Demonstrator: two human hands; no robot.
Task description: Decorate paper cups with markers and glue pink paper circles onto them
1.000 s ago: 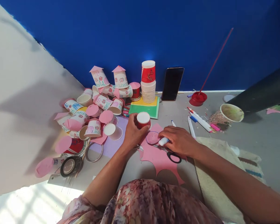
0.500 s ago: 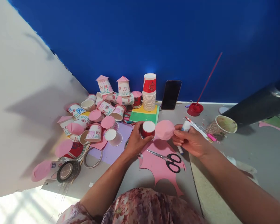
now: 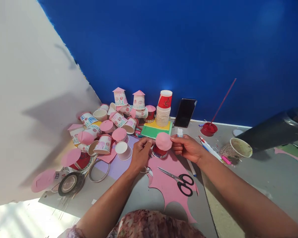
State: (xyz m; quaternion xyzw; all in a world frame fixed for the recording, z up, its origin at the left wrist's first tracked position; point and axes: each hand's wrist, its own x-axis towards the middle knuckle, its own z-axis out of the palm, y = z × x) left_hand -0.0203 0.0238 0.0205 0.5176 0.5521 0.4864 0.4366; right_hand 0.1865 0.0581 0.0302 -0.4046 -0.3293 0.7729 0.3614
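Observation:
A pink paper circle lies on top of a small upside-down red paper cup, which stands on the pink paper sheet. At the circle's left edge is my left hand, fingers closed together with the tips at the paper. My right hand pinches the circle's right edge between thumb and finger. Tucked in that same hand is a white glue stick, its top showing above the fingers. Black-handled scissors rest on the pink sheet, close in front of the cup.
Decorated paper cups with pink tops pile up at the left, beside tape rolls. Behind stand a cup stack and a phone. To the right are a red lid with a stick, pens and a stained cup.
The pink circle has moved left from beside the red cup onto its top. My left hand has shifted from around the cup to the circle's edge. The view has tilted slightly.

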